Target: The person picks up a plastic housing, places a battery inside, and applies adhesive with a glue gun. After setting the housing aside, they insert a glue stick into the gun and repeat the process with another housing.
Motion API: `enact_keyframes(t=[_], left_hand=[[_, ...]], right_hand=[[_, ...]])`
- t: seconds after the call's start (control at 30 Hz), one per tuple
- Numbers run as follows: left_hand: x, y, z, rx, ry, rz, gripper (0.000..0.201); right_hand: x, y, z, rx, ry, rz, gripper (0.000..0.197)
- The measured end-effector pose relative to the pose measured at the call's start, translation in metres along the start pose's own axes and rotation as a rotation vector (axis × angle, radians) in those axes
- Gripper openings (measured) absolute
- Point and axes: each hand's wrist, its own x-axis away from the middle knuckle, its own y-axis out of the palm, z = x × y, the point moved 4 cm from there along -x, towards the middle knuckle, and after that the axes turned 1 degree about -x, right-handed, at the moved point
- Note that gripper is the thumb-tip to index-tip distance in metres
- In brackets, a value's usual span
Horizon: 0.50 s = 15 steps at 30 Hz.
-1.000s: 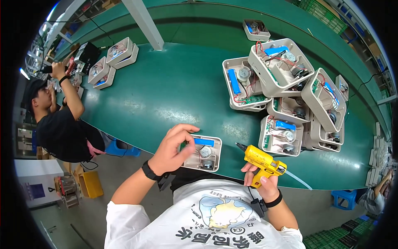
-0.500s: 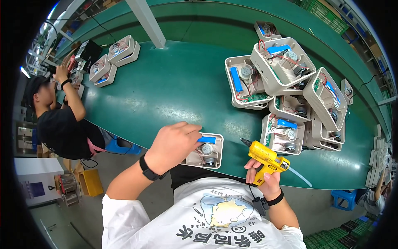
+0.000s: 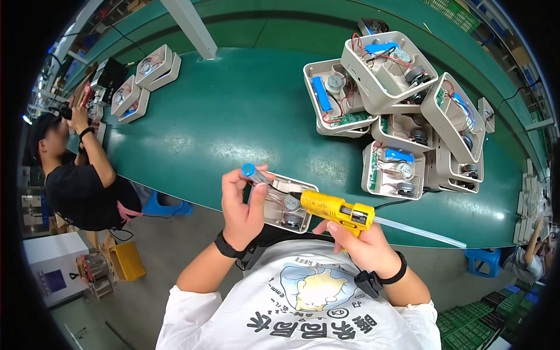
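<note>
My left hand (image 3: 242, 213) grips a blue cylindrical battery (image 3: 253, 173), lifted and tilted above the left side of a light plastic housing (image 3: 269, 219). That housing lies open near the table's front edge, with a round silver part (image 3: 291, 202) and a dark speaker (image 3: 291, 220) inside. My right hand (image 3: 356, 236) is wrapped round a yellow hot glue gun (image 3: 332, 209). The gun's dark nozzle points left over the housing, close to the battery. A clear glue stick (image 3: 420, 233) sticks out of its rear end.
Several similar open housings (image 3: 388, 76) are stacked at the right, with batteries, wires and speakers inside. More housings (image 3: 156, 67) stand at the far left, near a co-worker (image 3: 79, 169) in black. A pale post (image 3: 189, 26) rises from the table's back.
My left hand has raised the blue battery out of the housing and turned it. My right hand has brought the glue gun leftward, its nozzle now over the housing.
</note>
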Motion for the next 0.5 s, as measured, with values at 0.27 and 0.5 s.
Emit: enact_keyframes(t=[0.27,0.5], left_hand=[[0.019,0.013,0.003,0.045,0.136,0.081,0.034],[0.025,0.020,0.006,0.082,0.180,0.131,0.035]], right_hand=[[-0.015,0.008,-0.009,0.187,0.047,0.075,0.030],[-0.031,0.022,-0.024,0.522,0.038,0.064,0.032]])
